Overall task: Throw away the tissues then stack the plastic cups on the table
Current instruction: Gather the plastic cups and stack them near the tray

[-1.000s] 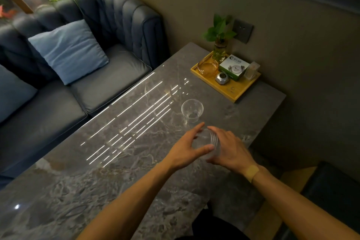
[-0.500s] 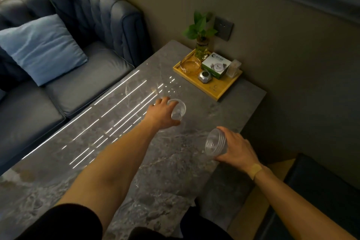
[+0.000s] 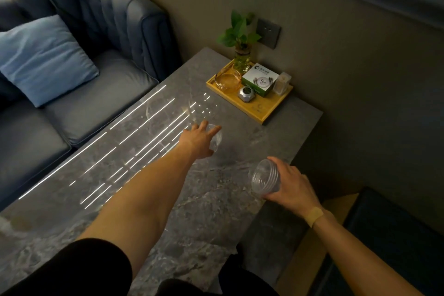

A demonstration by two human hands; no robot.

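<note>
Grey veined stone on the table (image 3: 230,202), polished enough to throw back streaks of light. Clear, ribbed plastic on the stacked cups (image 3: 265,179), and the tray (image 3: 269,109) looks like smooth yellow wood. Sofa (image 3: 96,103) in matt, leather-like upholstery, soft cloth on the blue cushion (image 3: 45,57).

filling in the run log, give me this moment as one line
left hand: on single cup, table | right hand: holding cup stack tilted | tissues: none seen | step: stacking

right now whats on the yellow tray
On the yellow tray: a plant vase, glass dish, green-white box, silver gadget and clear holder. Anything behind the box is hidden.
</note>
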